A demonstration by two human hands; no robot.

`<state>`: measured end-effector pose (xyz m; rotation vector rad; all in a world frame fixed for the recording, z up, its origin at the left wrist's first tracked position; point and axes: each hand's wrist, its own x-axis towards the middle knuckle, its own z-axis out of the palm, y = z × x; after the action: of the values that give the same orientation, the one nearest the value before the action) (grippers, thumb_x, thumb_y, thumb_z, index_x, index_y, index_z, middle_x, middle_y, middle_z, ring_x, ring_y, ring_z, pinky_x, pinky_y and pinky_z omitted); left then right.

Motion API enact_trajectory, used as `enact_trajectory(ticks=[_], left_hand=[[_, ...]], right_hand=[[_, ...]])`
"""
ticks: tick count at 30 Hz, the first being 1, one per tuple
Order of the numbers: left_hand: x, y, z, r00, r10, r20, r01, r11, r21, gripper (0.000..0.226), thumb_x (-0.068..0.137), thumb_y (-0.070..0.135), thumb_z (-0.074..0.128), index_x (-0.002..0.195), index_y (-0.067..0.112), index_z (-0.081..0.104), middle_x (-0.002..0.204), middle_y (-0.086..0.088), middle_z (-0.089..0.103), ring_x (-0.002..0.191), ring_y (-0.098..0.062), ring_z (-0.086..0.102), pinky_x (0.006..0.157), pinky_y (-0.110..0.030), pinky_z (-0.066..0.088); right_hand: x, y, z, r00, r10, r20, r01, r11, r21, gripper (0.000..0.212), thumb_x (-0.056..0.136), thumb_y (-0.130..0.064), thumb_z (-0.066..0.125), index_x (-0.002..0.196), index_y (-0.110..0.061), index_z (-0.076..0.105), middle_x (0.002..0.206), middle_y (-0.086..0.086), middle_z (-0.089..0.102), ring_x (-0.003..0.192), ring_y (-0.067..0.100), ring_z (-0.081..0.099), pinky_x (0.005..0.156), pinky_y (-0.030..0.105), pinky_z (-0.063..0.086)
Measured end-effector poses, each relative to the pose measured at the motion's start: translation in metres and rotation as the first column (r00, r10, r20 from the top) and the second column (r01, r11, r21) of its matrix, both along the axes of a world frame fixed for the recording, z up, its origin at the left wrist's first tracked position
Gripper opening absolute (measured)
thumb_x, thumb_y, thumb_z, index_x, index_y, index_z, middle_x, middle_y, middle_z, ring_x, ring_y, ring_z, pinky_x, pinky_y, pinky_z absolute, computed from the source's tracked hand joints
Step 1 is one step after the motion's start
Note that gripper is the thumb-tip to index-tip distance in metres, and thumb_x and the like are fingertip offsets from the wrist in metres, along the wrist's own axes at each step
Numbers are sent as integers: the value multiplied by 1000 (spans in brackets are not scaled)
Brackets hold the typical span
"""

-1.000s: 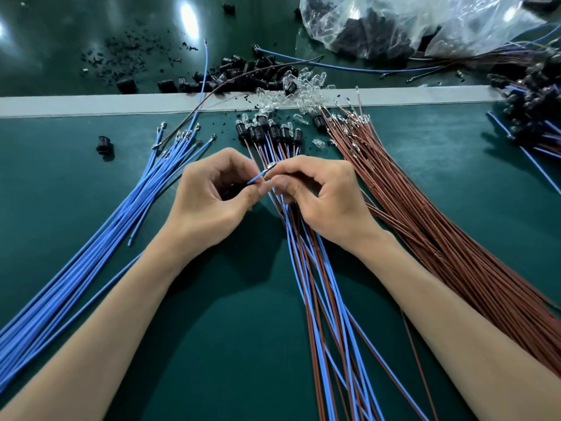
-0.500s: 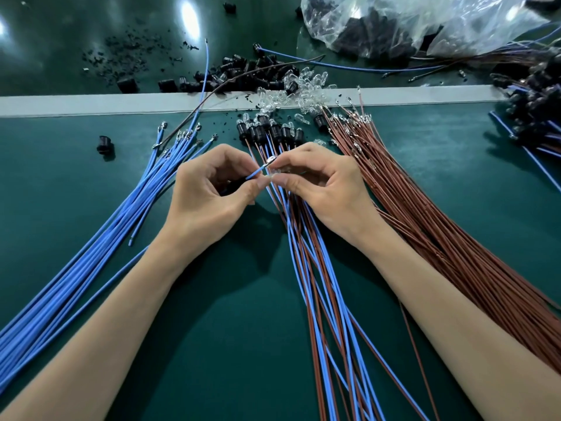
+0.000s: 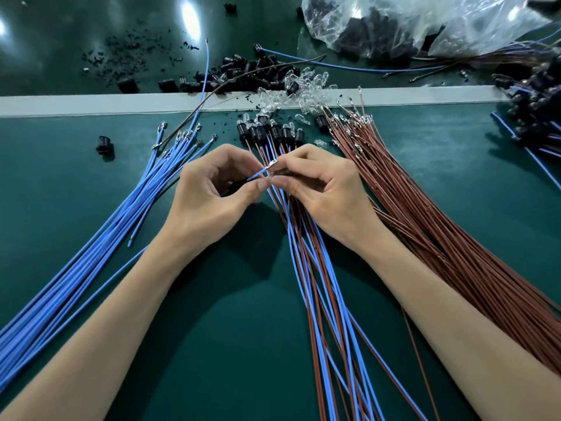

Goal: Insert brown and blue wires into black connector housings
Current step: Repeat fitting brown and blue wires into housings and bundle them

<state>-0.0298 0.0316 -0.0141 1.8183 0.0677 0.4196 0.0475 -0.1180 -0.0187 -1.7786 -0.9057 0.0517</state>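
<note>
In the head view, a person's two bare hands meet in the middle of the frame, over a dark green table mat (image 3: pixel 236 344). The left hand (image 3: pixel 212 192) has its fingers curled. It holds a thin blue wire (image 3: pixel 256 176) between thumb and finger. A small dark part (image 3: pixel 234 188) sits inside this hand, but it is mostly hidden, so what it is cannot be told. The right hand (image 3: pixel 318 192) is curled too. Its thumb and first finger pinch the same wire at its shiny metal tip (image 3: pixel 273 163). The wire is short between the two hands and tilts up to the right.

At the left of the frame lies a big bunch of loose blue wires (image 3: pixel 100 247), spread like a fan. At the right lies a big bunch of loose brown wires (image 3: pixel 440 232). Between them, under the hands, lies a bunch of blue and brown wires mixed together (image 3: pixel 321 299). Their top ends sit in a row of small black round connector housings (image 3: pixel 270 132), just above the hands.

A pale grey strip (image 3: pixel 91 102) runs across the upper part of the frame. On it and near it lies a heap of tiny clear glass bulbs (image 3: pixel 300 86). Just behind is a heap of loose black housings (image 3: pixel 243 71). One black housing (image 3: pixel 104 145) stands alone at the left of the mat. A clear plastic bag (image 3: pixel 409 22) with dark parts inside lies in the upper right.
</note>
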Motion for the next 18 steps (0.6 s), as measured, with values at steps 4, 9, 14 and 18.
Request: enact_trajectory(ticks=[4,9,14,18], left_hand=[[0,1,-1,999,32,32,-33,999,32,8,80,20,71,81,19,63,72,13,65,69,-1,60,69,-14,46],[2,0,-1,994,68,85,-75,994,84,7,83,26,66,85,24,60,78,15,63,73,5,58,73,-14,45],[1,-2,-1,994,47,96,-59,990,129,11,92,12,58,103,16,60,87,13,62,80,9,58,76,-8,42],[2,-1,-3,995,42,85,-54,988,142,11,93,13,56,100,20,60,86,14,62,78,7,57,76,-11,43]], right_hand=[[-1,0,-1,993,-34,117,36,999,-15,17,83,-2,70,99,2,71,90,5,65,83,10,62,79,13,45],[-4,2,-1,970,-47,240,50,999,-10,15,82,1,69,97,4,71,88,11,66,81,15,63,78,17,50],[-6,2,1,971,-87,223,87,996,9,12,81,1,70,93,2,71,89,11,68,81,13,63,79,17,49],[-6,1,3,978,-97,183,94,995,28,12,81,3,70,92,2,70,88,9,67,80,6,60,78,12,46]])
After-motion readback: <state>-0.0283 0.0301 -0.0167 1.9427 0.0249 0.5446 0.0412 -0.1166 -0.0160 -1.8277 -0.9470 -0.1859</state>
